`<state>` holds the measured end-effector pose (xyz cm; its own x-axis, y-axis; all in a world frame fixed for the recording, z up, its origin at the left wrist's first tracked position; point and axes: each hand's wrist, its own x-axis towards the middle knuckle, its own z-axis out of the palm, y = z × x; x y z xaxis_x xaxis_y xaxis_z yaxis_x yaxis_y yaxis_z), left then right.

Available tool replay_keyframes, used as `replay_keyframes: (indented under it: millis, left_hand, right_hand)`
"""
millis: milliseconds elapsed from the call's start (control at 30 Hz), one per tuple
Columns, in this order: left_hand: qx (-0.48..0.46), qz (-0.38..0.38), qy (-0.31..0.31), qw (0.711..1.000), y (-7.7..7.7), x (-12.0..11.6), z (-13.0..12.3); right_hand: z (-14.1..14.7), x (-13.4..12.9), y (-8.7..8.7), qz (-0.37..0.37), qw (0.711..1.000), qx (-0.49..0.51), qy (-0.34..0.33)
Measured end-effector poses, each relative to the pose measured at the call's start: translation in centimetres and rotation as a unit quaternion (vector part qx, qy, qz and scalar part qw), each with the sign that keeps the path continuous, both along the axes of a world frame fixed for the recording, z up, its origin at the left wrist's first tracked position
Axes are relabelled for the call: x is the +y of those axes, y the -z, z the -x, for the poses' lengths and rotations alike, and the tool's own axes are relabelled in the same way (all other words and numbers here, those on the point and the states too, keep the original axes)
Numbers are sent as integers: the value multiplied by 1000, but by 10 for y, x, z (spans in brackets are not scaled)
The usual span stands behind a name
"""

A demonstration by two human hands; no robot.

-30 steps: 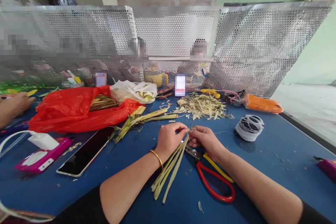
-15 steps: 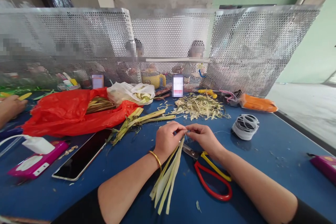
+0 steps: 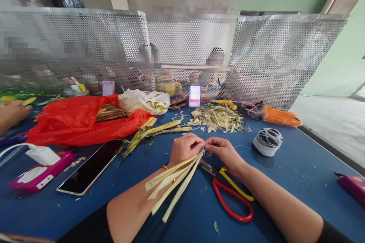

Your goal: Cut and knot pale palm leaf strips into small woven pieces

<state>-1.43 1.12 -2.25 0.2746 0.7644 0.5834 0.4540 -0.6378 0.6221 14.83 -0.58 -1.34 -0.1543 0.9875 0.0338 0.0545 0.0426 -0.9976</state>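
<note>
My left hand is closed in a pinch on the top end of a bundle of pale leaf strips, whose loose ends fan out over my left wrist and forearm. Close against it, my right hand pinches thin white string at the bundle's tip. The string runs right toward a wound spool. Scissors with one red and one yellow handle lie under and beside my right wrist, blades toward the strips.
Leaf scraps are heaped beyond my hands. Leaf stalks, a red bag, a phone and a magenta power strip lie to the left. A perforated metal screen stands behind. Another person's hand is far left.
The loose ends of the strips have swung left and up, now lying across my left wrist and bracelet. Both hands stay together, shifted slightly right in view.
</note>
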Motion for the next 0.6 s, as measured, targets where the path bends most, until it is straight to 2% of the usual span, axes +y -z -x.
replay_keyframes:
  millis: [200,367,600]
  left_hand:
    - [-37,13,-12,999,-3,-4,-1]
    - [-47,39,-3,998,-5,-3,0]
    - [-68,153,28,985,-5,7,4]
  right_hand:
    - [-1,-1,-5,0,999,36,-1]
    - [-3,1,-5,-11,1000,18,-11]
    - [-9,4,-8,-9,1000,-18,0]
